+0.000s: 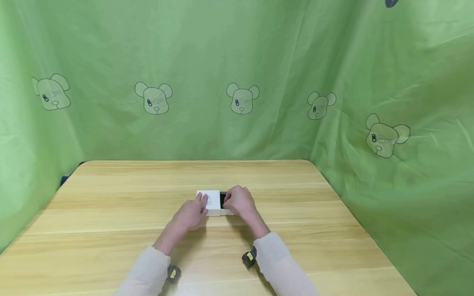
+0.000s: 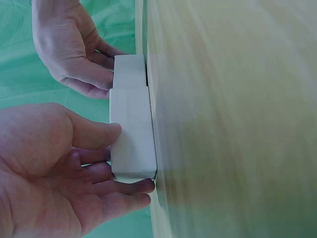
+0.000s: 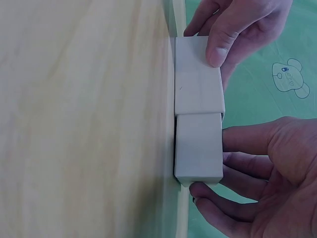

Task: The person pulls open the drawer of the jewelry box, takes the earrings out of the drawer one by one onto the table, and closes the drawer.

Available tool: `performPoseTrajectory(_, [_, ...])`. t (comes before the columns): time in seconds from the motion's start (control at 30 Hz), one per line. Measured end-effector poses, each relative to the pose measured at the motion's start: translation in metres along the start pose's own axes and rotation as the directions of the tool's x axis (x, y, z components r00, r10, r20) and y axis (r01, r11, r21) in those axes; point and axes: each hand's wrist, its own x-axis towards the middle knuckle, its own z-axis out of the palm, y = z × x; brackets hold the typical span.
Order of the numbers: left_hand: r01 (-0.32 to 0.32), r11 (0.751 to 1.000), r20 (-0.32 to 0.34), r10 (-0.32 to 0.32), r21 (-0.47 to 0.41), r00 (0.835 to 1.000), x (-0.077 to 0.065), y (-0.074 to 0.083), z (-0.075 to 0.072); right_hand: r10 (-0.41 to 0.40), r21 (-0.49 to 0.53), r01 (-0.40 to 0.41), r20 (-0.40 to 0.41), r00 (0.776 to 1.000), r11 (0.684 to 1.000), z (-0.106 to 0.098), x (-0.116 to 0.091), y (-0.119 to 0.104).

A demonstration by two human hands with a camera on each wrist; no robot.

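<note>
A small white slide-open box lies on the table, its outer sleeve (image 1: 212,201) printed with small text on top. The inner tray (image 3: 199,148) sticks out of the sleeve's right end, and its inside looks dark. My left hand (image 1: 190,213) holds the sleeve, thumb against its near top edge and fingers round its left end. At the tray my right hand (image 1: 240,201) has curled fingers over the dark opening, with one finger at the tray's outer end. What those fingertips touch inside is hidden.
The wooden table (image 1: 111,230) reaches out on all sides of the box. Green curtains (image 1: 200,49) with bear-head drawings hang behind and beside it. A black wrist device (image 1: 249,257) is worn at the right cuff, another (image 1: 173,273) at the left.
</note>
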Motion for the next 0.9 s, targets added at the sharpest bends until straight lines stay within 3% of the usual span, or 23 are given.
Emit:
performPoseTrajectory(0.47, [-0.008,1.0,-0.003,0.008,0.007,1.0,0.0004,-0.0005,-0.0003,0.028,-0.024,-0.028,-0.017,0.999,0.999,0.004,0.0014,-0.002])
performPoseTrajectory(0.9, [-0.016,1.0,-0.004,0.016,0.004,1.0,-0.0002,-0.0004,-0.0008,0.001,-0.034,-0.002,-0.011,1.0,0.999,0.0032,0.0005,-0.0011])
